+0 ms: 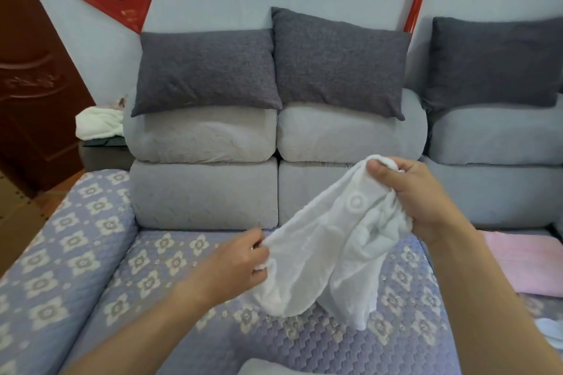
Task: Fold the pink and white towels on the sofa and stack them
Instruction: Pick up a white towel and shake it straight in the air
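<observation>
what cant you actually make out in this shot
- Pink towel, head view: the right edge and the right hand's forearm cut it off, so its fold is unclear.
- White towel: bunched between both hands; its shape is unreadable.
- Left hand: its fingertips are buried in cloth.

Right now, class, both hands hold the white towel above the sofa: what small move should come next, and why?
Probably draw the left hand and right hand apart, since the white towel hangs bunched between them and needs spreading before folding.
</observation>
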Action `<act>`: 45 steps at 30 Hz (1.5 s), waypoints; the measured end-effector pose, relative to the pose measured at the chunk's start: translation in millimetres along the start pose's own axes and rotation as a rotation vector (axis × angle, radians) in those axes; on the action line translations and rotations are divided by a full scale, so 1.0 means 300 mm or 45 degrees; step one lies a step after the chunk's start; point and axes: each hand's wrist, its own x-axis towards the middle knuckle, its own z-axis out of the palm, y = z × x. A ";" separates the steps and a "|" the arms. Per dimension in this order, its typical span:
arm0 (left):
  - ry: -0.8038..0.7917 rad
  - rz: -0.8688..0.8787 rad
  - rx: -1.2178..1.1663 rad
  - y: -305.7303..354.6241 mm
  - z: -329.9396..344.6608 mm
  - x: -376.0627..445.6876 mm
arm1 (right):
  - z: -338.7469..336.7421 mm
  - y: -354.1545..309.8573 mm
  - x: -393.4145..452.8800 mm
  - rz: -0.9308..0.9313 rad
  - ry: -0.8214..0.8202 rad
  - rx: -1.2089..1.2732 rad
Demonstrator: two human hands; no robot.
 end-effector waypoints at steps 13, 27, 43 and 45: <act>0.415 -1.139 -1.312 -0.062 -0.087 0.036 | -0.145 0.112 0.073 0.159 0.388 -1.021; -0.538 -0.397 -0.884 0.136 -0.217 0.135 | 0.067 0.160 -0.071 0.042 -0.810 -0.784; -0.102 -0.866 -1.618 0.209 -0.167 0.063 | 0.074 0.161 -0.062 0.062 -0.764 -1.158; -0.113 -0.870 -1.579 0.204 -0.171 0.079 | 0.120 0.156 -0.081 -0.044 -0.860 -0.990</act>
